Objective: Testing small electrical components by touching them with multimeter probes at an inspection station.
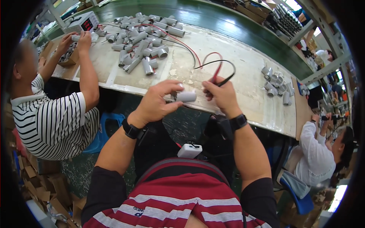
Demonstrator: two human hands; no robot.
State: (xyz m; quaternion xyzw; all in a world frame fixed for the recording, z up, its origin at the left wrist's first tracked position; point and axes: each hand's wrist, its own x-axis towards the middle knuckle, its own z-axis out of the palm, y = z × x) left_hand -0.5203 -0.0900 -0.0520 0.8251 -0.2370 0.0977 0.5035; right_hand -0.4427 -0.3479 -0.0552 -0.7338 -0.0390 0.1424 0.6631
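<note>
Left hand (156,102) closed around a grey cylinder (186,96), fingers pinching its left end; cylinder lay level, just over the near edge of the worktable (243,76). Right hand (222,95) closed on red and black test probes (218,76), tips near the cylinder's right end; whether they touched it could not be told. Probe leads (182,43) ran back across the worktable to a meter box with a red display (81,22) at its far left corner.

Containers: a small cardboard box (69,57) at the worktable's left end, holding grey pieces; contents hard to make out, partly covered by a neighbouring person's hands (78,38). Loose pile of grey cylinders (140,41) at the worktable's far middle, a smaller cluster (276,83) toward its right end.

Another person in a white sleeve (311,144) sat past the worktable's right end, cut off by the frame's rim. Shelf contents behind the worktable were blurred.
</note>
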